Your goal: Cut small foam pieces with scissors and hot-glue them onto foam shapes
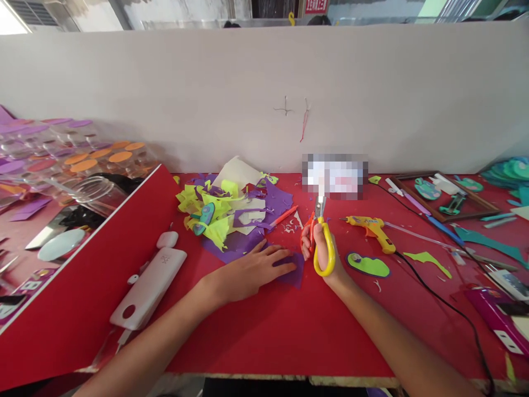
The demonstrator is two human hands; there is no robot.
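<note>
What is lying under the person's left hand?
A purple sheet lies partly under the left hand, above the red tabletop. Whatever is directly beneath the palm is covered, so I cannot tell what is there.

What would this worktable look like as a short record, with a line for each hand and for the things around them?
Left hand: spread, palm down, fingers over a purple piece
Right hand: holding yellow-handled scissors, blades pointing away from the person
Surface: red tabletop
Beyond the left hand: yellow-green scraps among purple ones, and a red pen
Right of the scissors: yellow glue gun, lime-green cut-out with dark edging
Far left: white rectangular device
</note>
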